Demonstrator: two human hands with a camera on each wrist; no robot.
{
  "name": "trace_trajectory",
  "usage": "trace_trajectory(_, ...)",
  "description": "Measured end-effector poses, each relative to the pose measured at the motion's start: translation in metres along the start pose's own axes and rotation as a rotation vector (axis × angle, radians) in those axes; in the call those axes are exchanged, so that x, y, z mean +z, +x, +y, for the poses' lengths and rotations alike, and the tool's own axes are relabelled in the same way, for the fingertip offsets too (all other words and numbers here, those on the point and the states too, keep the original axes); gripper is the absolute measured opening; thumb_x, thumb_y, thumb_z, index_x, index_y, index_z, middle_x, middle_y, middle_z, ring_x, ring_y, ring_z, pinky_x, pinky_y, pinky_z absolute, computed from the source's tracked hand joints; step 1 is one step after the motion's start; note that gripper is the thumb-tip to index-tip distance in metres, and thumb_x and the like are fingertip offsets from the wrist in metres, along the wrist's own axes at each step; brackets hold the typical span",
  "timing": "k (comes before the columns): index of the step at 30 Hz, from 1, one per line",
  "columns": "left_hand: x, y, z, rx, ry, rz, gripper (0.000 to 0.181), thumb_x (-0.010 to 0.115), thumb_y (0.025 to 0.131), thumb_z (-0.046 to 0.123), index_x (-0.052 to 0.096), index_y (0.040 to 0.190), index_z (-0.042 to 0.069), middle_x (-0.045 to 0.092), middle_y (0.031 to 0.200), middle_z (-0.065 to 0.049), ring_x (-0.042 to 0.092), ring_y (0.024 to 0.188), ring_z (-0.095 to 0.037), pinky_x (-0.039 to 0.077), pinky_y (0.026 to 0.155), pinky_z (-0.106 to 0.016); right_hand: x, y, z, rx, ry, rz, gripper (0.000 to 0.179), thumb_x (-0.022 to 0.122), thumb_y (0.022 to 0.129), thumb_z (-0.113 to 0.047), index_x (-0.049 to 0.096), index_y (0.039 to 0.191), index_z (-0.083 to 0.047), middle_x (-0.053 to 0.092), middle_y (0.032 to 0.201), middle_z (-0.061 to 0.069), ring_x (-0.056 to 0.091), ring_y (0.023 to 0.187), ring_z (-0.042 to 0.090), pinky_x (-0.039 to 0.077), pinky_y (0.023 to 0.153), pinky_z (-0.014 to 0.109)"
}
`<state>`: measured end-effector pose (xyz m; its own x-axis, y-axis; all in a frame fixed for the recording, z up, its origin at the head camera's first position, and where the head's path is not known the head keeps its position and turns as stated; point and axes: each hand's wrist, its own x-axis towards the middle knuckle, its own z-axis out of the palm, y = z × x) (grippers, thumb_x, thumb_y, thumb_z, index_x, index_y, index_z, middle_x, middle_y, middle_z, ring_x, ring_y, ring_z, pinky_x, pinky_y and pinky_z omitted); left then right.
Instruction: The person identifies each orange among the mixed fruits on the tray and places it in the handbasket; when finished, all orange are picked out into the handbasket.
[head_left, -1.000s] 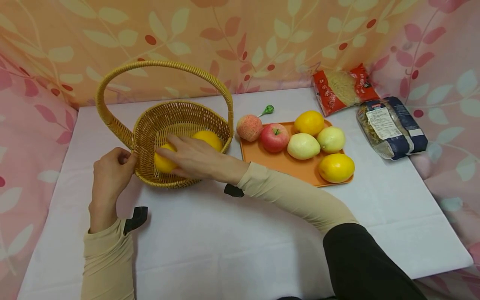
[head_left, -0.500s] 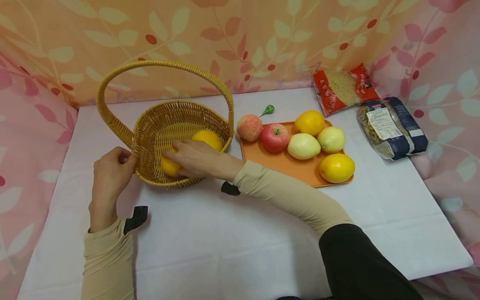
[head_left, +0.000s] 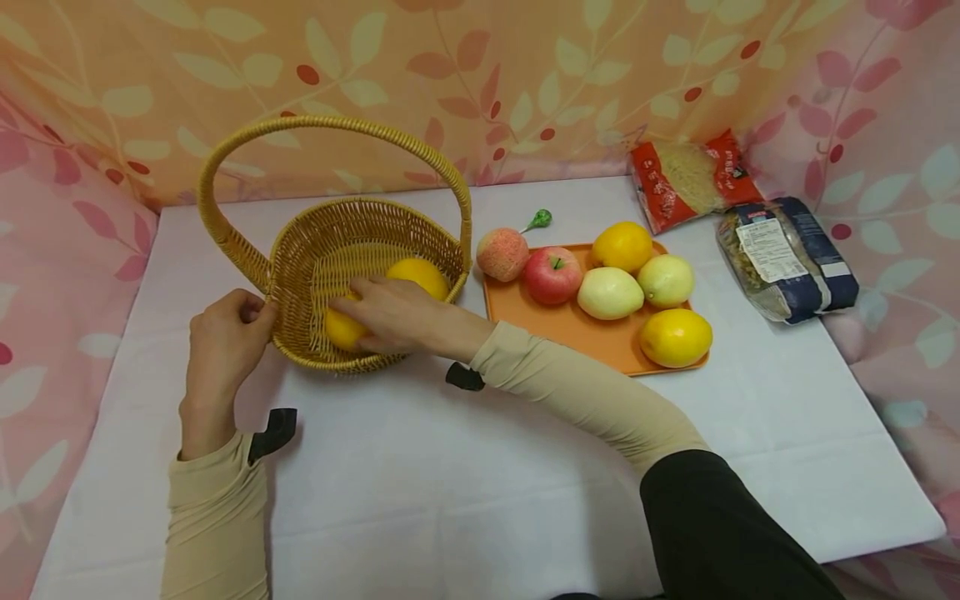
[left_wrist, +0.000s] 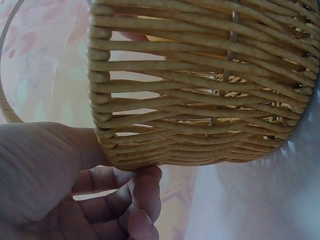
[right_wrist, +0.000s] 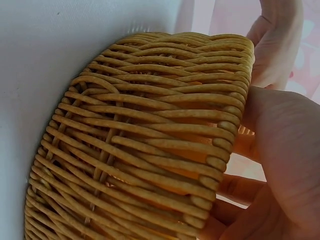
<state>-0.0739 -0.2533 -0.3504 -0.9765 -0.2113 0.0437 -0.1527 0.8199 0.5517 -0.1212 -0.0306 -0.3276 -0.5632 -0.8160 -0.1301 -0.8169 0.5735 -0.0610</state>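
Observation:
My left hand [head_left: 228,346] pinches the rim of a wicker basket [head_left: 296,258] at its left side, with the thumb inside and the fingers outside in the left wrist view. My right hand [head_left: 401,317] reaches over the front right rim into the basket. Its fingers curl over a yellow fruit [head_left: 341,327] on the basket floor, partly hidden by the hand. A second yellow fruit [head_left: 422,275] lies behind that hand, against the right wall. In the right wrist view the basket's woven side [right_wrist: 145,120] hides most of what the fingers do.
Right of the basket, an orange tray [head_left: 558,343] bears a red apple [head_left: 552,275], a peach-like fruit [head_left: 502,254] and several yellow and pale-green fruits. Behind it lies a green-wrapped lollipop [head_left: 540,218]. A red noodle packet [head_left: 690,179] and a dark-blue food bag [head_left: 787,258] lie at the back right.
My right hand and the yellow fruit under it have shifted slightly right inside the basket over the last second. The left hand keeps its hold on the rim.

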Motion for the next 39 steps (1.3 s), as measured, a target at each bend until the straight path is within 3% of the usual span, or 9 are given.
trace_trajectory(16, 0.001, 0.000, -0.001, 0.012, -0.004, 0.006, 0.033, 0.051, 0.096, 0.027, 0.065, 0.096, -0.003, 0.064, 0.077, -0.017, 0.047, 0.058, -0.012, 0.037, 0.047, -0.025, -0.001, -0.002, 0.001, 0.006, 0.013, 0.034, 0.062, 0.061, 0.092, -0.044, 0.043, 0.147, -0.022, 0.050, 0.142, 0.011, 0.055, 0.124, 0.026, 0.049, 0.100, 0.036)
trace_trajectory(23, 0.000, 0.000, -0.001, 0.001, -0.001, -0.002, 0.034, 0.051, 0.096, 0.028, 0.065, 0.096, -0.003, 0.065, 0.079, -0.018, 0.046, 0.056, -0.008, 0.037, 0.047, -0.025, -0.010, -0.013, 0.007, 0.030, 0.068, 0.070, 0.060, 0.059, 0.094, -0.045, 0.042, 0.147, -0.024, 0.045, 0.148, 0.011, 0.050, 0.132, 0.025, 0.047, 0.103, 0.036)
trace_trajectory(29, 0.001, 0.000, -0.001, -0.003, 0.001, -0.005, 0.034, 0.051, 0.096, 0.028, 0.065, 0.097, -0.003, 0.065, 0.078, -0.018, 0.046, 0.057, -0.009, 0.037, 0.047, -0.025, -0.014, -0.039, 0.017, 0.031, 0.100, 0.202, 0.053, 0.056, 0.096, -0.040, 0.047, 0.144, -0.021, 0.046, 0.148, 0.011, 0.048, 0.134, 0.025, 0.043, 0.109, 0.038)
trace_trajectory(39, 0.001, 0.000, -0.001, 0.005, -0.003, -0.004, 0.034, 0.051, 0.096, 0.028, 0.065, 0.097, -0.003, 0.064, 0.079, -0.018, 0.047, 0.058, -0.012, 0.037, 0.048, -0.025, -0.014, -0.113, 0.039, -0.034, 0.152, 0.602, 0.046, 0.067, 0.090, -0.029, 0.058, 0.132, -0.010, 0.057, 0.135, 0.016, 0.059, 0.120, 0.029, 0.051, 0.096, 0.039)
